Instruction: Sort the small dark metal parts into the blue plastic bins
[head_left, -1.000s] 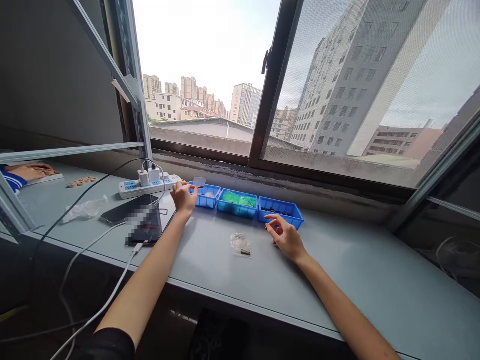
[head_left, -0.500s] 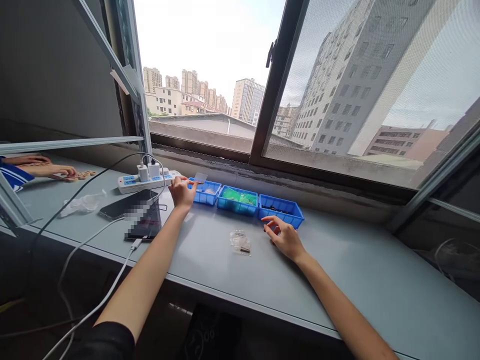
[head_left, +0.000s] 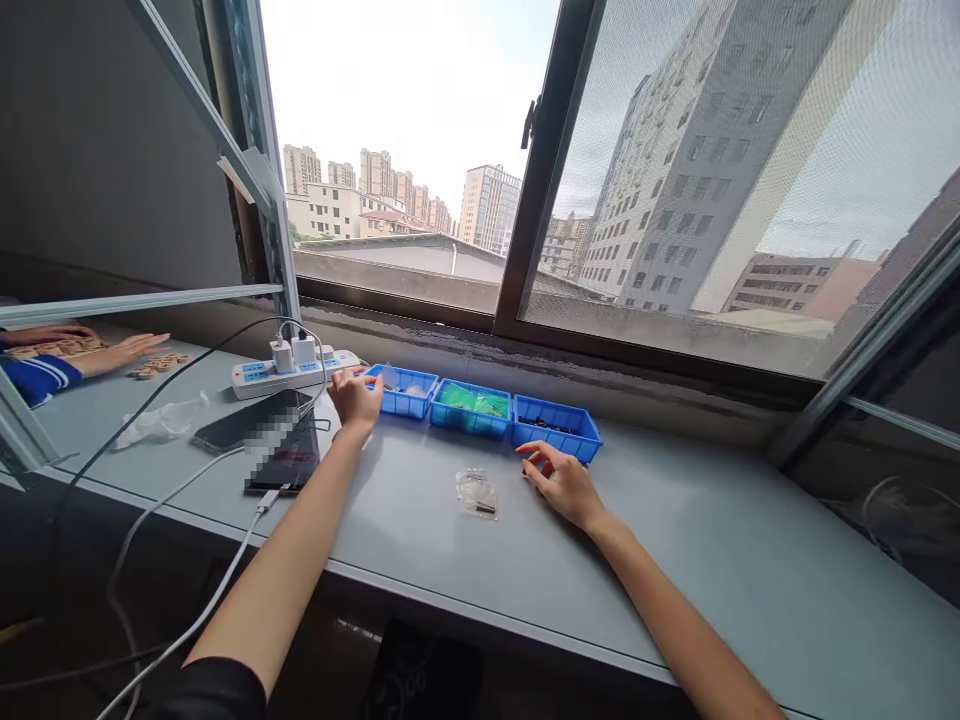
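Observation:
My left hand (head_left: 355, 402) is at the near left corner of the left blue bin (head_left: 406, 404), its fingers closed in a pinch. A small clear plastic bag (head_left: 391, 378) shows at the thumb tip, low over the bin; its contact with the fingers is partly hidden. My right hand (head_left: 564, 485) rests on its side on the table, fingers curled but apart, with nothing visible in them. It lies just in front of the right blue bin (head_left: 559, 432), which holds small dark parts. To its left lies a clear packet (head_left: 477, 492) with small metal-looking pieces inside.
The middle blue bin (head_left: 471, 412) holds green packets. At the left are a power strip (head_left: 296, 372), two dark devices (head_left: 289, 450) with white cables, and crumpled plastic (head_left: 161, 420). A co-worker's hand (head_left: 120, 353) is beside small wooden pieces (head_left: 160, 365). A metal frame stands there too.
My left hand has lowered slightly, and the clear bag has come down with it towards the left bin. My right hand has barely moved. The co-worker's fingers have stretched out.

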